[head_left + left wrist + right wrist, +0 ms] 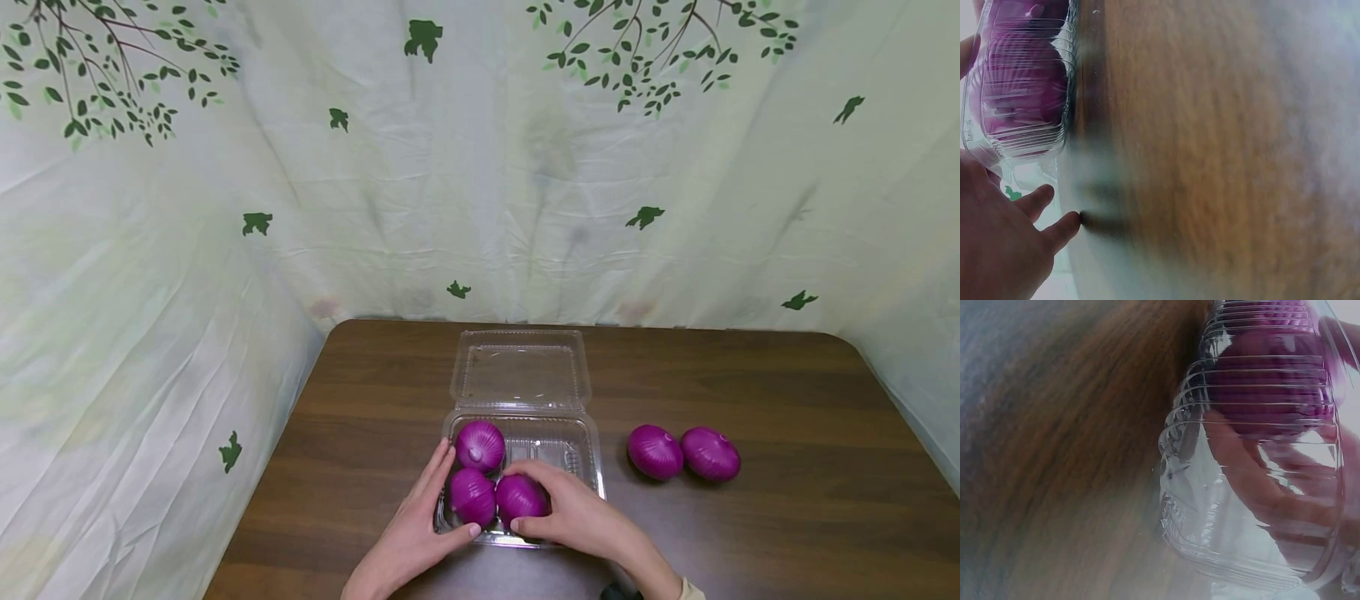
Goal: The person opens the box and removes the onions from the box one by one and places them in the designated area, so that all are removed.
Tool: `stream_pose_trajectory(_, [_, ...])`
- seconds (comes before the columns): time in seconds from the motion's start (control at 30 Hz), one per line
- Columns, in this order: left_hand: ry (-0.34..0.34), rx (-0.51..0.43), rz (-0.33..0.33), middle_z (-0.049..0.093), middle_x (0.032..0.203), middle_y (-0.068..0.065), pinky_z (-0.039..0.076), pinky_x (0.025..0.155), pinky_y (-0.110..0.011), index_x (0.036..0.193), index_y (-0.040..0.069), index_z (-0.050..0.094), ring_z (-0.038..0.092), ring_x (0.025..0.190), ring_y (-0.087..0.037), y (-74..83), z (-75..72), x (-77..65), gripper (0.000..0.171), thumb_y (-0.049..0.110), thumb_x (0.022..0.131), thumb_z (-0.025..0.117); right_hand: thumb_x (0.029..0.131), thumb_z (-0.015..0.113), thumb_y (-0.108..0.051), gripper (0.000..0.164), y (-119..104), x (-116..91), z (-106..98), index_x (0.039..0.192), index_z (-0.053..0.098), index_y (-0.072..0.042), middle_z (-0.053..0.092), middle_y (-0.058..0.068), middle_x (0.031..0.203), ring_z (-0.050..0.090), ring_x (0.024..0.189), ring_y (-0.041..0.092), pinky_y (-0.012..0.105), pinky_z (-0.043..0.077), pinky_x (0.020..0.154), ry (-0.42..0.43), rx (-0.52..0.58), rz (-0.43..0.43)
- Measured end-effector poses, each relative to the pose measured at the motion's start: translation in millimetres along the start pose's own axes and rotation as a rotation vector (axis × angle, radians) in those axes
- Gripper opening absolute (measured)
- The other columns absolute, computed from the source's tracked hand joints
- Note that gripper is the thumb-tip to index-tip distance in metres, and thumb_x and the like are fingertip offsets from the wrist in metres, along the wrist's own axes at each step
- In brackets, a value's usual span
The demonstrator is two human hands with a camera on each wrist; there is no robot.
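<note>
A clear plastic clamshell box stands with its lid laid back. Inside it are three red onions: one at the back left, one at the front left and one at front centre. My right hand reaches over the right side and grips the front-centre onion between thumb and fingers. In the right wrist view, fingers show through the ribbed wall, beside the onion. My left hand lies along the box's left side, fingers straight, thumb at the front rim by the front-left onion.
Two more red onions lie side by side on the brown wooden table, right of the box: one nearer and one farther right. The open lid extends toward the back edge. A leaf-patterned curtain hangs behind the table.
</note>
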State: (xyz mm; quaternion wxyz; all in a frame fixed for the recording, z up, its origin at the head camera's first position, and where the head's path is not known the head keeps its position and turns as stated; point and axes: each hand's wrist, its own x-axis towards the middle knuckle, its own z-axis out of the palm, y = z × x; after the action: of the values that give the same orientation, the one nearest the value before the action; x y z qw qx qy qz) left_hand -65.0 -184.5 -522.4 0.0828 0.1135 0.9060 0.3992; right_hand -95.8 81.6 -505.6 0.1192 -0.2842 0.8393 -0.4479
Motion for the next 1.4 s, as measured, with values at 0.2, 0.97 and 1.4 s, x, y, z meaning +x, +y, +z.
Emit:
stream_pose_trajectory(0.2, [0.001,-0.007,-0.001,0.003,0.162,0.020,0.031,0.107,-0.058,0.158,0.033,0.018,0.021,0.146,-0.021,0.1,0.4,0.5,0.102,0.058,0.077,0.076,0.084,0.077,-0.039,0.053,1.0,0.4,0.4,0.131,0.056,-0.025,0.057,-0.006,0.127,0.058,0.107,0.014,0.033,0.052,0.084,0.053,0.020,0.032])
stream_pose_trajectory(0.97, [0.012,-0.016,0.005,0.005,0.163,0.018,0.030,0.108,-0.058,0.158,0.030,0.019,0.021,0.146,-0.021,0.9,1.6,0.4,0.102,0.049,0.078,0.079,0.078,0.082,-0.040,0.064,-1.1,-2.0,0.2,0.133,0.052,-0.029,0.055,-0.002,0.124,0.058,0.104,0.019,0.030,0.054,0.077,0.199,0.141,0.127])
stream_pose_trajectory(1.4, [0.032,-0.009,0.029,0.008,0.164,0.013,0.031,0.107,-0.059,0.158,0.028,0.020,0.024,0.145,-0.025,-1.0,3.2,0.4,0.101,0.056,0.079,0.075,0.076,0.087,-0.021,0.070,-0.3,0.0,-0.1,0.138,0.054,-0.023,0.049,-0.008,0.132,0.056,0.111,0.017,0.033,0.053,0.086,0.271,0.232,0.132])
